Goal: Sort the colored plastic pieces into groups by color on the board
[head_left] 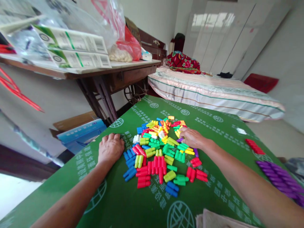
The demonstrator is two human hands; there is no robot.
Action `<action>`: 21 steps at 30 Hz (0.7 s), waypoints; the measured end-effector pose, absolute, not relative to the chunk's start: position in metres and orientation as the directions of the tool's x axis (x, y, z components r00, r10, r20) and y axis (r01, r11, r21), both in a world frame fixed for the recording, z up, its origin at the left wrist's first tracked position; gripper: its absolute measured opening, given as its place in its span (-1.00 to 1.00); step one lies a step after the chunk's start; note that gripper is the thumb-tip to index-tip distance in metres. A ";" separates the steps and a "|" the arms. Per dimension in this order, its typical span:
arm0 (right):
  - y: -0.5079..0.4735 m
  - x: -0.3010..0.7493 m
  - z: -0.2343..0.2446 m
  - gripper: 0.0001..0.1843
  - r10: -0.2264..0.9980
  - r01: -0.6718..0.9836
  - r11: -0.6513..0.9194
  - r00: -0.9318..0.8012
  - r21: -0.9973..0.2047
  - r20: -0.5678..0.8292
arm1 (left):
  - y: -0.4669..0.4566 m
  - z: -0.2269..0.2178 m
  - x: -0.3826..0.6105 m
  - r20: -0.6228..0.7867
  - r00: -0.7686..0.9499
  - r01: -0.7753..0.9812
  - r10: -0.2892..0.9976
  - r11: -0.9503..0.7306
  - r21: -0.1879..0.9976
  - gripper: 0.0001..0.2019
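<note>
Right hand [190, 138] is at the far right side of the mixed pile [158, 164], fingertips down at a purple piece [180, 140]. Step in hand reads as picking that piece out; the next move would call for a firm pinch and a straight lift, so the green and yellow neighbours don't drag along. Right grip: fingers close together at the piece, can't tell if clamped on it. Left hand [110, 148] lies palm down on the green surface [133, 202], just beside the pile's left side; fingers loosely together, underside hidden, so can't tell if anything's in that grip. Second purple piece [196, 152] is partly hidden by the right forearm. Purple group [277, 177] near the right edge is cut off by the frame; folded cloth [220, 220] is cut at the bottom. White bits [241, 130] beyond the red row [254, 146] too blurred to count.
</note>
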State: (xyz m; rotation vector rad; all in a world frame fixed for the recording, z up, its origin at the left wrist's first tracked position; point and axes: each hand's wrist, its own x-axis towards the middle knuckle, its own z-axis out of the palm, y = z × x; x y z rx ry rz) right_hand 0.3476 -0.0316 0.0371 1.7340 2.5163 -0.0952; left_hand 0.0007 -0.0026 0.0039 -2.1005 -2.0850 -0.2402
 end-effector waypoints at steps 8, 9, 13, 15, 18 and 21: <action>-0.079 0.423 0.037 -0.83 0.996 0.967 0.072 -0.055 -0.245 0.077 | -0.005 0.011 0.002 0.195 0.019 1.000 0.981 -0.018 -0.006 -0.54; -0.089 0.429 0.037 -0.83 0.996 0.968 0.067 -0.051 -0.241 0.073 | -0.005 0.012 0.003 0.187 0.024 1.000 0.982 -0.023 -0.009 -0.53; -0.129 0.439 0.033 -0.82 0.997 0.975 0.068 -0.073 -0.211 -0.017 | -0.004 0.016 0.004 0.166 0.022 1.000 0.986 -0.021 -0.004 -0.52; -0.145 0.437 0.027 -0.83 0.994 0.977 0.063 -0.079 -0.202 -0.071 | -0.003 0.016 0.005 0.155 0.019 1.000 0.988 -0.018 -0.010 -0.51; -0.159 0.433 0.021 -0.84 0.990 0.984 0.042 -0.064 -0.171 -0.126 | 0.000 0.017 0.006 0.129 0.010 0.999 0.992 -0.006 -0.032 -0.50; -0.165 0.428 0.020 -0.81 0.988 0.993 0.014 -0.031 -0.115 -0.150 | 0.002 0.019 0.007 0.101 -0.011 0.999 0.995 0.016 -0.051 -0.49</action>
